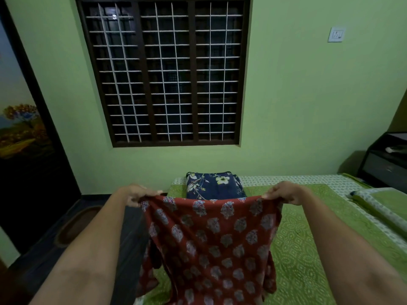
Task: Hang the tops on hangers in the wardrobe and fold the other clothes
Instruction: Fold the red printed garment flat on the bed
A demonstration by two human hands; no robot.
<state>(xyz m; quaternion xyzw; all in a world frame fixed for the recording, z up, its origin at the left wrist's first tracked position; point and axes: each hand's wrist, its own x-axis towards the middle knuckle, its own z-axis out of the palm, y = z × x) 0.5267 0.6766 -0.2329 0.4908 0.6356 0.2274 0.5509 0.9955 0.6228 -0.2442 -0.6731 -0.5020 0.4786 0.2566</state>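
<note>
A red garment (211,243) with a grey-blue floral print hangs spread out in front of me above the bed. My left hand (137,194) pinches its upper left corner and my right hand (286,192) pinches its upper right corner. The top edge is stretched between both hands, and the cloth drapes down toward the bed. Behind it, a folded navy floral cloth (214,184) lies on the bed near the wall, its lower part hidden by the red garment.
The bed (308,249) has a green patterned cover. A pillow (383,203) lies at its right. A dark bedside cabinet (387,164) stands at far right. A barred window (167,71) fills the wall ahead. A dark wardrobe door (24,137) is at left.
</note>
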